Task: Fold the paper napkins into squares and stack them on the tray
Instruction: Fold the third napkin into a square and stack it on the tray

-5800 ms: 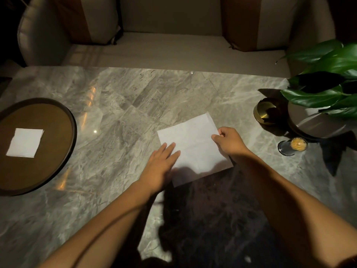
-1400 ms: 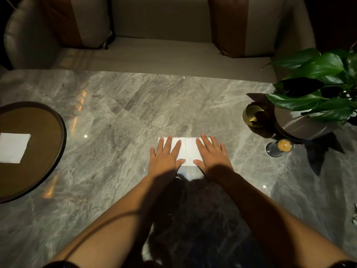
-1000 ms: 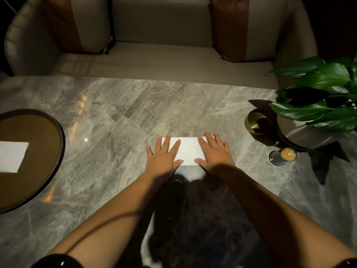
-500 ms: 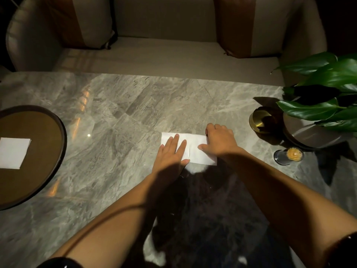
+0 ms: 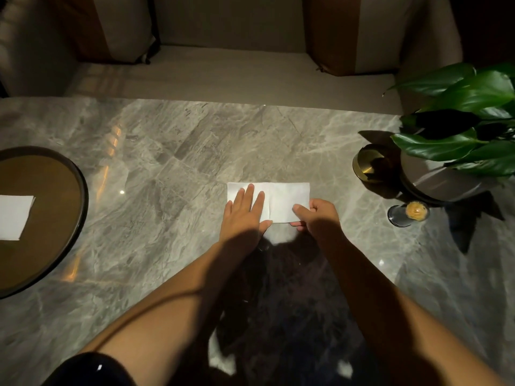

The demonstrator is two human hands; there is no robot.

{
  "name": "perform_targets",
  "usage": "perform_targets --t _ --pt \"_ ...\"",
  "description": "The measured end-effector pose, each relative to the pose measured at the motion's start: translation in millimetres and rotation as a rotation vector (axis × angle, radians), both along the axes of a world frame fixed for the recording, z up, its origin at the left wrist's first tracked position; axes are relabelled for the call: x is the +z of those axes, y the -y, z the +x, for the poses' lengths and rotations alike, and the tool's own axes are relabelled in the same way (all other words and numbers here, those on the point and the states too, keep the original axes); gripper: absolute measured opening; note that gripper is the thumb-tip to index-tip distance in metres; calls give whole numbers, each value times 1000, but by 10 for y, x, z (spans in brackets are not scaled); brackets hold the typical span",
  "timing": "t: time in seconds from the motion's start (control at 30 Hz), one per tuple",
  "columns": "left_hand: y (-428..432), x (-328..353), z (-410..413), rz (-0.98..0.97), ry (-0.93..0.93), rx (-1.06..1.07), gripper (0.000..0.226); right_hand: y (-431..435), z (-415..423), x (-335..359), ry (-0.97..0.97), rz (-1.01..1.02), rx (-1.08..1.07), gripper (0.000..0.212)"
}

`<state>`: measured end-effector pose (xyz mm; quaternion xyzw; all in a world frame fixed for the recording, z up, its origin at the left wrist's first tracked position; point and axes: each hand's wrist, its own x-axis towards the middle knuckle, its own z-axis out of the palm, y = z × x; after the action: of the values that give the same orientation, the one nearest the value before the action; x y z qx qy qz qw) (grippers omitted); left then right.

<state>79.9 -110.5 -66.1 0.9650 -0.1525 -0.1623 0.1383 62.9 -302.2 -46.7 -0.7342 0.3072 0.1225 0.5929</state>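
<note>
Marble table (image 5: 195, 151), round tray (image 5: 80, 207) holding 1 folded napkin (image 5: 14, 215)

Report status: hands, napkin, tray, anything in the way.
Left hand flat on napkin; right hand pinching its near right corner. Napkin a rectangle, not yet square. One folded napkin on tray. Path clear.
</note>
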Motion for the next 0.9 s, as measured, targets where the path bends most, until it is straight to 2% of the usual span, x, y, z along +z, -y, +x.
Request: perform_targets --t 0.07,0.23,0.37,0.53,0.63,0.9 --pt "-8 -6 -3 -15 -13 -8 72 -39 18 -26 -2 -72 -16 21" --pt "-318 -55 -16 9 -48 -2 71 30 38 -25 -17 -53 -44 10" --pt "-737 -110 -150 -41 45 -16 69 83 41 -33 -33 -79 -24 5" --pt "-863 -151 -238 -89 42 -30 73 64 74 30 -57 -96 -26 12" --pt "-795 -172 -225 -56 16 -4 73 1 101 126 10 -170 22 28" --pt "-809 -184 -230 -82 2 -1 75 -416 171 378 203 -361 257 18"
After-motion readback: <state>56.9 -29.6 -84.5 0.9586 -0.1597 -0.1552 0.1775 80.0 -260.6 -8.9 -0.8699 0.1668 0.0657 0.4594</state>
